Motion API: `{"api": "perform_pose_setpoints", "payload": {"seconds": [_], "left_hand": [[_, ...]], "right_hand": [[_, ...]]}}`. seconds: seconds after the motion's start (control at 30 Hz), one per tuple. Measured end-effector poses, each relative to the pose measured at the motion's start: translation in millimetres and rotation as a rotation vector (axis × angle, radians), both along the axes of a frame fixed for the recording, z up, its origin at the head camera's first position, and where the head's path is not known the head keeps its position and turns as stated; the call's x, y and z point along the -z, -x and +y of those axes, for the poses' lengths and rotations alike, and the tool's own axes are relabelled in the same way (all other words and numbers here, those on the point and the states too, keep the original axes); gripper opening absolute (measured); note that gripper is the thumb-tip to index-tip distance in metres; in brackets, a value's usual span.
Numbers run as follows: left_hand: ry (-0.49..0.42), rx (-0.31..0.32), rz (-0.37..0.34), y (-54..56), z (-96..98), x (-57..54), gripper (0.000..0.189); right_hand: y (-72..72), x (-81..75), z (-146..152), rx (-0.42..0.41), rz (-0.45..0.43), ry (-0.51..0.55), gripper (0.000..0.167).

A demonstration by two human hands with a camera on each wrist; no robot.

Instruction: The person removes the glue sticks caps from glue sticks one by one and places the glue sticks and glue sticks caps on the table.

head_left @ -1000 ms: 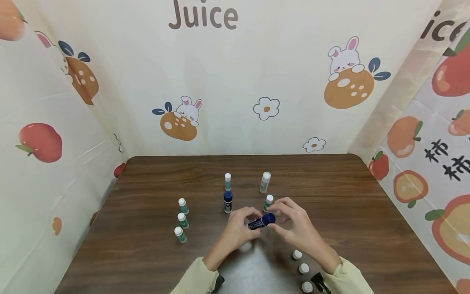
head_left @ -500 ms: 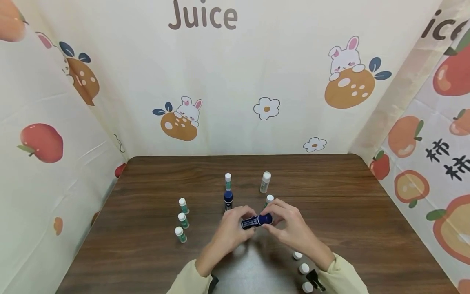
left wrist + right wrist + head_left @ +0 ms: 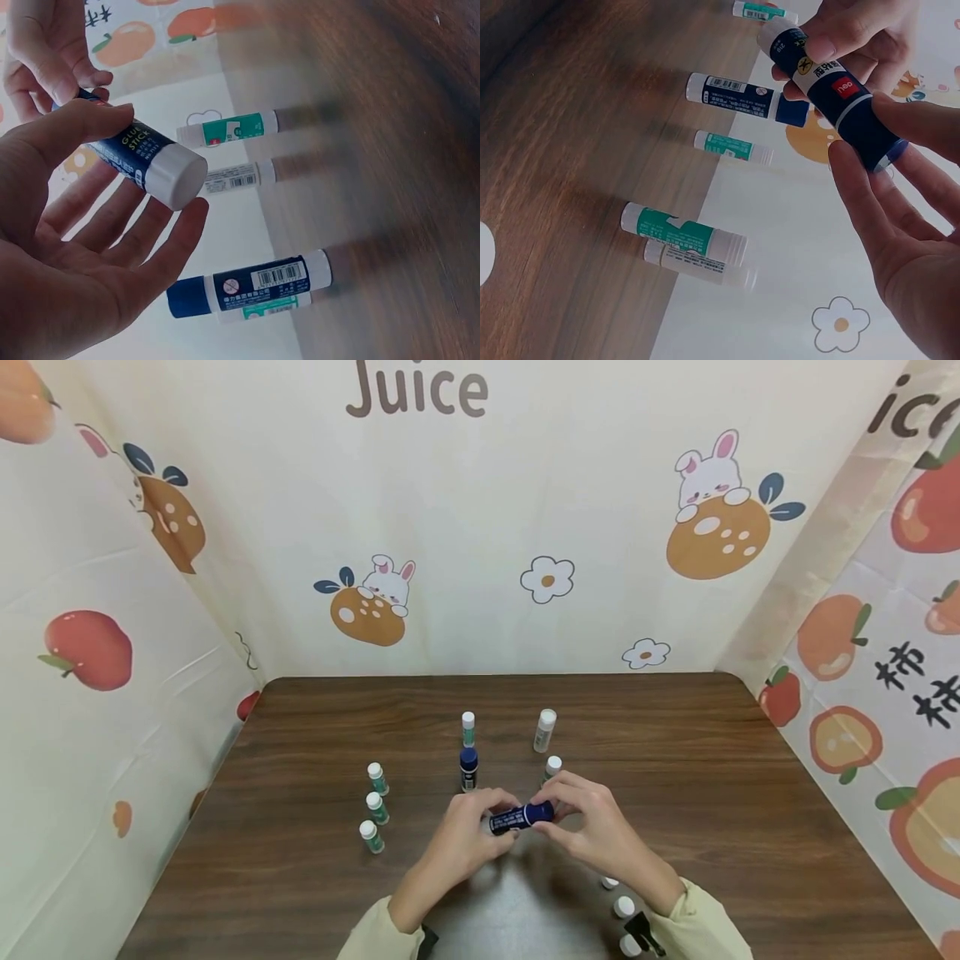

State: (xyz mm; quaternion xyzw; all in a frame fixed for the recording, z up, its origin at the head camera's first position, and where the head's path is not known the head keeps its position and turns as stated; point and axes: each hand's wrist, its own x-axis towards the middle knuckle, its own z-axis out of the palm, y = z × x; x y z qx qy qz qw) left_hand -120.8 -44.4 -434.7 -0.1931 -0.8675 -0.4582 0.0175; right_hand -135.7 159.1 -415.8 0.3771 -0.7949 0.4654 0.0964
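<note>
The navy glue stick (image 3: pixel 514 819) is held aloft at four o'clock from the standing stick (image 3: pixel 468 770), having drifted slightly toward nine o'clock over the last second. The left hand (image 3: pixel 463 837) holds its body; the right hand (image 3: pixel 592 817) pinches its cap (image 3: pixel 542 812), the three o'clock end, so both ends appear steadied.

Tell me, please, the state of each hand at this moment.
Left hand: holding the dark blue glue stick by its body.
Right hand: pinching the blue cap of that same stick.
</note>
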Motion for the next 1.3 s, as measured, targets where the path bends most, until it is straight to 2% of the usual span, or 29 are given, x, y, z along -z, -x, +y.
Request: {"api": "perform_pose_setpoints", "payload": {"seconds": [0.23, 0.4, 0.6, 0.93, 1.17, 1.3], "left_hand": [[-0.017, 0.019, 0.002, -1.5, -2.2, 0.8, 0.021], [-0.007, 0.042, 0.007, -2.1, -4.8, 0.6, 0.023], [-0.027, 0.068, -0.025, -2.3, -7.3, -0.7, 0.024], [-0.061, 0.089, -0.086, -1.5, -11.4, 0.1, 0.022], [-0.073, 0.061, -0.135, -1.3, -16.1, 2.4, 0.023], [-0.102, 0.055, -0.139, -2.2, -17.4, 3.2, 0.024]], "right_hand": [[-1.5, 2.0, -0.8, -0.02, 0.053, 0.02, 0.034], [-3.4, -3.8, -0.3, -0.017, 0.11, -0.002, 0.035], [-4.5, -9.4, 0.8, -0.01, 0.08, -0.034, 0.032], [-2.6, -11.5, 0.5, -0.043, 0.09, -0.046, 0.03], [-1.4, -14.4, 3.1, -0.02, 0.128, -0.041, 0.032], [-0.9, -15.3, 4.5, -0.022, 0.117, -0.048, 0.032]]}}
